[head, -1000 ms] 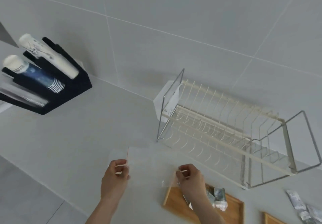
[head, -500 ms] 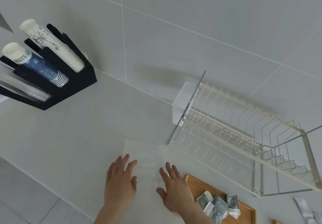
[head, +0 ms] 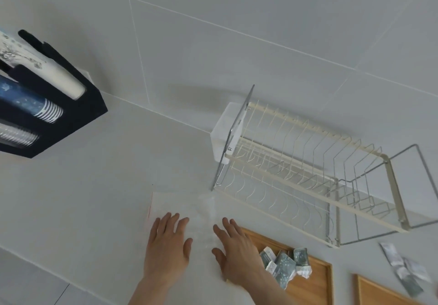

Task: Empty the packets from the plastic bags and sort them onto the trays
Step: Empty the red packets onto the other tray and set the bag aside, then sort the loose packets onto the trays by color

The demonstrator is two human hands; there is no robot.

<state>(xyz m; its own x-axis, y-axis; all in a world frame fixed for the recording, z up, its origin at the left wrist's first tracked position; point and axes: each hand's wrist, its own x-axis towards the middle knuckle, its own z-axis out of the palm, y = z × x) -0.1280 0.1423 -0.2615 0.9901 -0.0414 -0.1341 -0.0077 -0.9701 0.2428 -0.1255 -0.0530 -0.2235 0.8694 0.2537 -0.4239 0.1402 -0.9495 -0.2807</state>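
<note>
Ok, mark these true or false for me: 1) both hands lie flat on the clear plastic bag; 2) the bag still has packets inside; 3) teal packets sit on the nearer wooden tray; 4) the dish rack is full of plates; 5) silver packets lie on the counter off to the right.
1) True: the left hand and right hand are pressed open-palmed on the plastic bag.
2) False: the bag looks flat and empty.
3) True: teal packets are piled on the wooden tray.
4) False: the dish rack holds no plates.
5) True: silver packets lie on the counter, near a second tray.
</note>
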